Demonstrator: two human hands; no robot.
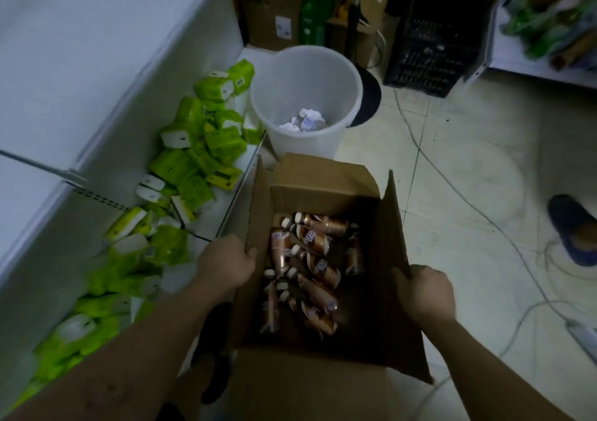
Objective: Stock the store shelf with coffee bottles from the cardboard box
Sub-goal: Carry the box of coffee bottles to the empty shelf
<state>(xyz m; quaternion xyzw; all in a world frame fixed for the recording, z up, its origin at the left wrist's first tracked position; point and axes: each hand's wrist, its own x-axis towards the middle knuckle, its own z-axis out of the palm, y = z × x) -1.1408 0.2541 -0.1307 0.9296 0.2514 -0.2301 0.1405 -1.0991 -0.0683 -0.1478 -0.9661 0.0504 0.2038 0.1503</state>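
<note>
An open cardboard box [323,178] stands on the floor in front of me. Several brown coffee bottles [318,270] with white caps lie jumbled inside it. My left hand [224,265] grips the box's left flap. My right hand [423,291] grips the right flap, which stands upright. The white store shelf [97,75] runs along the left, and its bottom level holds several green and white packets [193,159].
A white plastic bin [305,75] with crumpled paper stands just beyond the box. Behind it are cardboard boxes [274,16], green bottles and a black crate [433,36]. Cables [452,188] cross the tiled floor at right, near a foot in a blue slipper [575,230].
</note>
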